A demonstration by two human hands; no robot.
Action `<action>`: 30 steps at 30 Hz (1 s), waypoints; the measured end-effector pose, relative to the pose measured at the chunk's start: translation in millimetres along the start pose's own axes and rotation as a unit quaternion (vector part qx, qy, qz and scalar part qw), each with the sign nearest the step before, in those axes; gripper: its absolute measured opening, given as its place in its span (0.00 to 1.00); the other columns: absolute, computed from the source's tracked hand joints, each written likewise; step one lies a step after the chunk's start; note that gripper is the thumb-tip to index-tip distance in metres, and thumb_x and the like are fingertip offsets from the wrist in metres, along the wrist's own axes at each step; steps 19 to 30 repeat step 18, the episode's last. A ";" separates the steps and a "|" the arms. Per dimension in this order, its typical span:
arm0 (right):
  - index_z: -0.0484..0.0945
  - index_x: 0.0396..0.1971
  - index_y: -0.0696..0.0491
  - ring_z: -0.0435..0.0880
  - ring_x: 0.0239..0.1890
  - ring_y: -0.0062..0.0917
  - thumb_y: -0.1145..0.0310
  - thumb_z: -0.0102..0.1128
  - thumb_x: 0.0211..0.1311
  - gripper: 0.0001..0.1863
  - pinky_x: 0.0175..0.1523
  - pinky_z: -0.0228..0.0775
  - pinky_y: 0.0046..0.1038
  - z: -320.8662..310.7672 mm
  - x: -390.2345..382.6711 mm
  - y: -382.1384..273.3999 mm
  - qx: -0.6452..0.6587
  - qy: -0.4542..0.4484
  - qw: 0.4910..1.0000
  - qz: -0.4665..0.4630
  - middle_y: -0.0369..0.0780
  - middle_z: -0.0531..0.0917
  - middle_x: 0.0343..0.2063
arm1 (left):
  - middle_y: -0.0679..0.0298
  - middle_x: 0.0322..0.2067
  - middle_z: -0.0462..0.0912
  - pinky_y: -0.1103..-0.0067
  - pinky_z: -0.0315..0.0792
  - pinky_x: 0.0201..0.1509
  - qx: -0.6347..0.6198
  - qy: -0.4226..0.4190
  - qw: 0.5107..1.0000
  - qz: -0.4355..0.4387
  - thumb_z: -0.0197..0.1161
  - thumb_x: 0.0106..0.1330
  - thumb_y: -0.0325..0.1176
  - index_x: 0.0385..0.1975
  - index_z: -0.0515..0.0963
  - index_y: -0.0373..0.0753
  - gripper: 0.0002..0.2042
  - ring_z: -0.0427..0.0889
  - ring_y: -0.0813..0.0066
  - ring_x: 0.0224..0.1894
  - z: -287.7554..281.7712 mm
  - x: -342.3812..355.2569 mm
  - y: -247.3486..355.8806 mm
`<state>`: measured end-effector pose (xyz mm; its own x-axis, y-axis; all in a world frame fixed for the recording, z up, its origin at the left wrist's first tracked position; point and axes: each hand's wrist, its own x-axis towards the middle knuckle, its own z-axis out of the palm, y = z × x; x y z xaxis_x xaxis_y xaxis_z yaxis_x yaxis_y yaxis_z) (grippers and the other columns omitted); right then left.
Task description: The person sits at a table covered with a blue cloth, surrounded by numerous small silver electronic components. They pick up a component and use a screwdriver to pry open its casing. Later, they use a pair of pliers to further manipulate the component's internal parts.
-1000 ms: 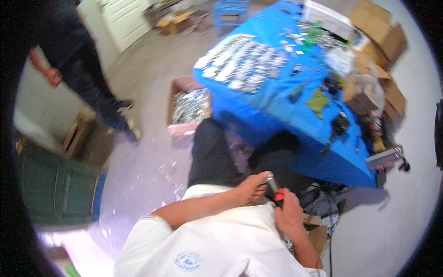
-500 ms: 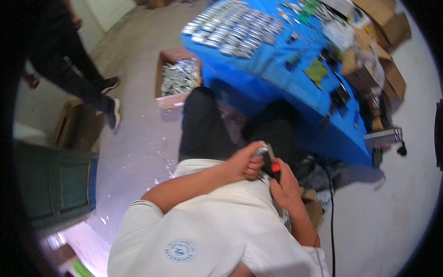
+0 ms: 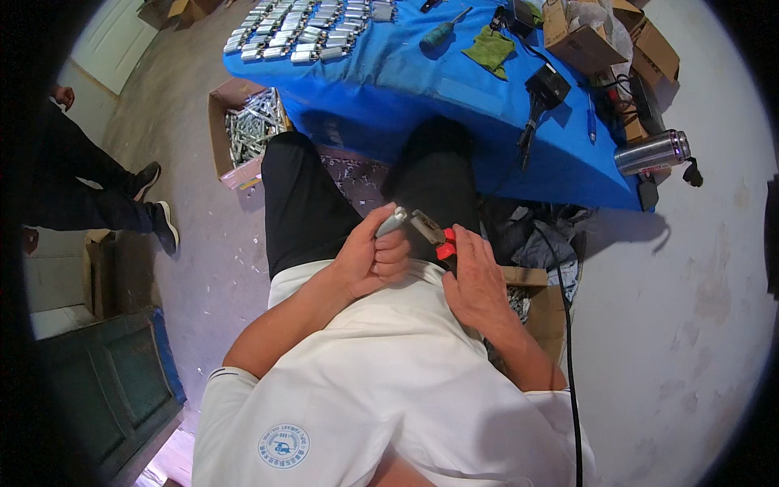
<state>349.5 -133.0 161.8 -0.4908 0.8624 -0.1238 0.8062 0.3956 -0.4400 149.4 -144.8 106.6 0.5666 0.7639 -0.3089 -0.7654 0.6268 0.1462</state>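
Over my lap, my left hand (image 3: 373,258) is closed around a silvery, cylinder-like metal part (image 3: 391,222), whose pale end sticks up past the thumb. Just right of it, my right hand (image 3: 477,280) grips a hand tool with a red-and-black handle (image 3: 445,245). The tool's flat grey metal head (image 3: 426,227) points toward the silvery part, with a small gap between them. Fingers hide the lower part of both things.
Ahead is a blue-covered table (image 3: 389,89) with rows of silvery metal parts (image 3: 304,28), a screwdriver (image 3: 445,31), green cloth (image 3: 490,53) and black adapter (image 3: 545,88). A carton of metal pieces (image 3: 223,138) stands left. A steel flask (image 3: 649,152) and black cable (image 3: 574,365) are right.
The view has shifted, so the table sits higher and further left. My hands have drawn slightly apart, and the tool's head now stands clear of the silvery part.
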 end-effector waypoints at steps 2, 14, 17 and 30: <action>0.59 0.59 0.66 0.68 0.54 0.46 0.73 0.51 0.50 0.32 0.59 0.62 0.38 -0.5 -0.6 1.4 0.019 -0.020 1.000 0.000 0.52 0.69 0.51 | 0.75 0.06 0.51 0.82 0.47 0.15 0.004 0.000 1.000 0.001 0.40 0.70 0.55 0.07 0.53 0.49 0.28 0.47 0.82 0.08 -0.4 -0.4 0.1; 0.60 0.59 0.64 0.69 0.55 0.46 0.69 0.50 0.52 0.32 0.59 0.61 0.36 -3.9 1.0 3.3 0.125 -0.124 0.984 0.023 0.52 0.71 0.52 | 0.75 0.07 0.52 0.83 0.48 0.15 0.063 0.012 0.998 0.008 0.40 0.69 0.57 0.08 0.53 0.49 0.28 0.47 0.83 0.09 2.0 1.9 0.3; 0.60 0.59 0.63 0.69 0.55 0.45 0.69 0.51 0.53 0.32 0.60 0.61 0.36 -5.3 0.8 2.6 0.139 -0.150 0.978 0.042 0.51 0.71 0.52 | 0.75 0.07 0.53 0.82 0.49 0.16 0.080 0.033 0.996 0.011 0.40 0.70 0.57 0.09 0.53 0.49 0.28 0.48 0.82 0.09 2.2 3.2 -1.0; 0.60 0.60 0.62 0.70 0.57 0.43 0.68 0.51 0.54 0.31 0.61 0.60 0.35 -4.6 0.6 5.8 0.161 -0.160 0.973 0.047 0.51 0.71 0.53 | 0.75 0.07 0.53 0.81 0.49 0.16 0.091 0.035 0.995 0.015 0.40 0.70 0.57 0.09 0.53 0.49 0.28 0.48 0.82 0.09 0.8 4.8 -2.2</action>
